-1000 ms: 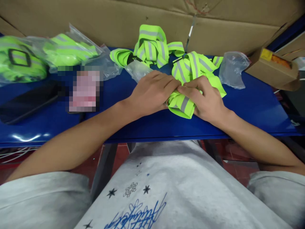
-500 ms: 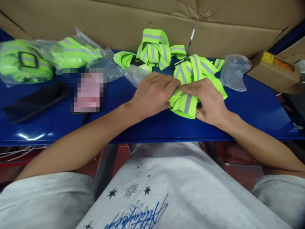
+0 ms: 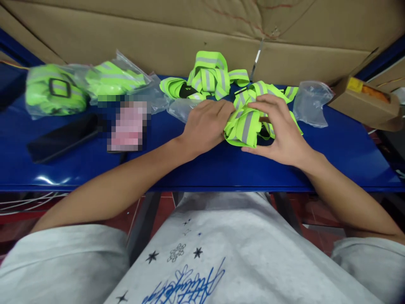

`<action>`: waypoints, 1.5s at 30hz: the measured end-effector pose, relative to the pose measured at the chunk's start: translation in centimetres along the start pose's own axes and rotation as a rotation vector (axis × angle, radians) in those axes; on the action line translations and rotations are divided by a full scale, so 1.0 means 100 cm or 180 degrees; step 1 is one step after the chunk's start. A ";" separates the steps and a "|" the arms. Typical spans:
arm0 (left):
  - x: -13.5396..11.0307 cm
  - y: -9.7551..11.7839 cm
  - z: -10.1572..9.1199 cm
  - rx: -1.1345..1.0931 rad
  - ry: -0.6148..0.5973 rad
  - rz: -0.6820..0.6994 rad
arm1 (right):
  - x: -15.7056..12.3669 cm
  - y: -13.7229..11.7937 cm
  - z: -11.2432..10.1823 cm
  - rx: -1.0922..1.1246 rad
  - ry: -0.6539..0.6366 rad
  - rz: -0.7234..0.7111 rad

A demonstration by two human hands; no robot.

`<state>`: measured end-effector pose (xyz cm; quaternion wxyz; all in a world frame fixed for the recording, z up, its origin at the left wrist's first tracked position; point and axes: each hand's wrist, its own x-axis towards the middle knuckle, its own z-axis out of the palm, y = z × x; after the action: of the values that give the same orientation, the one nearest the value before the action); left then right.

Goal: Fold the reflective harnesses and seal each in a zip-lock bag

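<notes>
My left hand [image 3: 205,128] is closed around the left end of a folded neon-yellow reflective strap [image 3: 248,126] with a grey stripe. Its fingertips are hidden behind the folds. At the right side of this bundle my right hand [image 3: 286,137] is spread, thumb below and fingers above, with a gap between palm and strap. The thumb tip lies by the bundle's lower edge; whether it touches, I cannot tell. Just behind, more loose strap [image 3: 261,88] lies in loops, partly covered by my right fingers. Another heap of reflective strap [image 3: 209,78] sits farther back.
Bagged strap bundles [image 3: 57,90] lie at the left of the blue table [image 3: 196,173]. Nearer are a black case-like object [image 3: 63,139] and a blurred-out phone-like object [image 3: 128,126]. Clear plastic bags [image 3: 313,103] and a cardboard box [image 3: 363,101] are at right. Cardboard [image 3: 158,38] walls the back.
My right hand has loosened from the strap and its fingers have spread apart. My left hand keeps its grip on the bundle. The camera view has shifted slightly.
</notes>
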<state>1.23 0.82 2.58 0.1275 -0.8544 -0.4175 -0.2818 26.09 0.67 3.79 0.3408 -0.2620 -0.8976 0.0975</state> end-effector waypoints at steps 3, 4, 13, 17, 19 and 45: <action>-0.001 0.000 -0.003 -0.0026 0.0248 0.0233 | 0.001 0.003 -0.003 0.0137 -0.0073 -0.0030; -0.001 0.002 -0.004 -0.0017 0.0315 0.0333 | 0.003 0.003 -0.004 0.0144 -0.0118 -0.0069; -0.003 0.012 -0.015 -0.0303 0.0481 0.0497 | 0.003 -0.011 -0.016 -0.0413 0.0654 -0.0656; -0.006 0.013 -0.017 -0.0310 0.0507 0.0564 | 0.000 -0.015 -0.011 -0.0829 0.0990 -0.0797; -0.007 0.015 -0.016 -0.0211 0.0533 0.0677 | 0.002 -0.015 -0.008 -0.0721 0.0985 -0.0894; -0.001 0.005 -0.013 -0.0312 -0.0348 0.0866 | 0.000 -0.006 -0.001 -0.1543 0.0591 -0.1668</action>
<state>1.13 -0.15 3.63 0.0997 -0.9224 -0.2899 -0.2351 25.94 0.18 4.07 0.3622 -0.1040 -0.8965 -0.2329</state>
